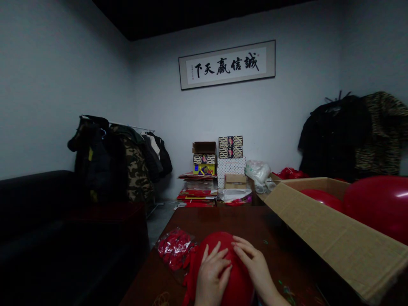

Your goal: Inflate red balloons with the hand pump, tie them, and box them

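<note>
A round red balloon (219,239) is on the table close in front of me, partly hidden by my hands. My left hand (213,272) lies against its near left side, fingers spread and stretched out. Over the upper right side, my right hand (251,261) rests with fingers extended and fingertips touching the surface. Neither hand is closed round anything I can see. Just left of the balloon is a clear plastic bag of small red pieces (175,250), probably uninflated balloons. More loose red material (190,272) lies between bag and balloon.
A cardboard box (334,238) holding large red balloons (379,204) stands at the right on the brown table (245,219). Rubber bands (162,298) lie at the front edge. Stacked boxes (231,170) stand by the wall; a dark sofa (35,229) is at left.
</note>
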Demonstrator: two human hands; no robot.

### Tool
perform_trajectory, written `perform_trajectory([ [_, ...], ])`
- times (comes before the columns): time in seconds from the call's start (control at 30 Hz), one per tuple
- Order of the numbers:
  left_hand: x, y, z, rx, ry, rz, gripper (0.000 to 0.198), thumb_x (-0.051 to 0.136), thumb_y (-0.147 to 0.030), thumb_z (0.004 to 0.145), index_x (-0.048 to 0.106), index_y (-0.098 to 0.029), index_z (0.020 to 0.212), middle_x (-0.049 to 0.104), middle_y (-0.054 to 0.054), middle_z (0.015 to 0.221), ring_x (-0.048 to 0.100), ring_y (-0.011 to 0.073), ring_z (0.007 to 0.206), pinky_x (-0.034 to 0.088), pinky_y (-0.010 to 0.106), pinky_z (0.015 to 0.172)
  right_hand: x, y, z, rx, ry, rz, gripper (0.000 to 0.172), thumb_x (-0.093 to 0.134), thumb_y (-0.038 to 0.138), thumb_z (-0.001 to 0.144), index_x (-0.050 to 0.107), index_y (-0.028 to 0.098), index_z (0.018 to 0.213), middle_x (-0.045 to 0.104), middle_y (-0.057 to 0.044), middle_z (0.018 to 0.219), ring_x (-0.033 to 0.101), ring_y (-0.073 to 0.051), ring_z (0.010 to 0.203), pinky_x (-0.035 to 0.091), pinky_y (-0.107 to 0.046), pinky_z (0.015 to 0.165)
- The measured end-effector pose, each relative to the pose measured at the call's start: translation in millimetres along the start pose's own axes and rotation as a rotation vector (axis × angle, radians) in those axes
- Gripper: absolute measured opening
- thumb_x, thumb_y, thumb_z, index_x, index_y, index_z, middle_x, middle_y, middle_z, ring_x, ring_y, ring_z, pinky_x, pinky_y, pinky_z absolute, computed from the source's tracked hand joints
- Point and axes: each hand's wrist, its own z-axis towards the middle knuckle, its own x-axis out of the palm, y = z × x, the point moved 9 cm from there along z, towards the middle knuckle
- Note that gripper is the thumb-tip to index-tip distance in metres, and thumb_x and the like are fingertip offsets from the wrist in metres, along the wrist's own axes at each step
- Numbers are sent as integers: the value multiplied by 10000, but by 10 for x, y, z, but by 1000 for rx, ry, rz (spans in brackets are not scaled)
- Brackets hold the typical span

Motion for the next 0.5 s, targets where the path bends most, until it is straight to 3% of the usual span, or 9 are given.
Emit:
perform_trajectory([
  [0.1,-1,19,-6,-6,15,-26,211,578,-146,765,665,-278,905,697,46,1086,579,262,1114,421,598,942,86,69,-24,-149,66,-60,312,612,458,716,680,263,950,547,-107,1299,494,-256,1203,337,-484,1067],
  [0.27,-16,115,-11,-73,37,-120,195,592,-178,769,687,-283,903,704,58,1067,574,268,1119,405,586,964,191,99,-74,-371,191,-413,411,639,482,686,603,338,1070,492,-101,1352,440,-289,1253,113,-695,1062],
  [0.5,-28,272,24,-209,56,-257,142,597,-179,761,701,-265,804,694,52,1094,550,261,1152,369,574,1002,243,126,-102,-441,280,-606,445,629,455,701,547,387,1133,504,-83,1333,448,-282,1243,139,-715,1040],
])
